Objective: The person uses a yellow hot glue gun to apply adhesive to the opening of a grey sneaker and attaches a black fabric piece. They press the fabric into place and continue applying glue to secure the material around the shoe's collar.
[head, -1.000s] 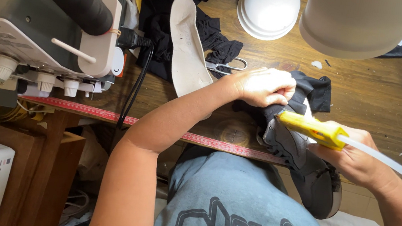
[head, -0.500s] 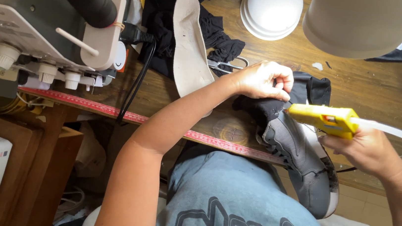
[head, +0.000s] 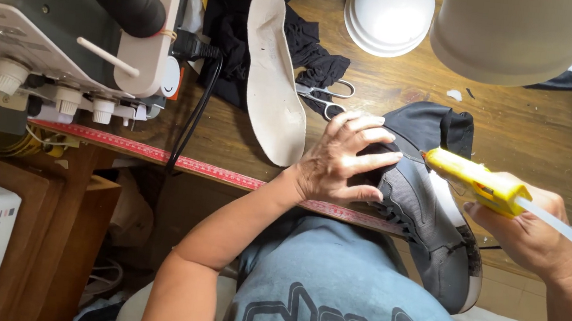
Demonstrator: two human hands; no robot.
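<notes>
At the near edge of the wooden tabletop (head: 529, 136), a grey sneaker (head: 428, 225) is held tilted, its toe hanging past the edge over the person's lap. It is steadied by the left hand (head: 342, 163), whose fingers (head: 367, 130) are spread apart and laid flat over the shoe's dark collar, pressing rather than gripping. A yellow glue gun (head: 475, 180) is clasped in the right hand (head: 526, 232), fingers closed around its body, and its nozzle is brought up to the sneaker's opening; whether the tip touches cannot be told. A pale glue stick (head: 568, 236) is seen projecting from the gun's rear. Just beside the left hand, a beige insole (head: 274, 74) is laid sole-up, partly on black fabric (head: 245, 7), with scissors (head: 324, 97) near it. A red measuring tape (head: 186, 164) is run along the tabletop's edge. A sewing machine (head: 45, 29) is stood at the left, and a white lamp base (head: 388, 15) further back.
</notes>
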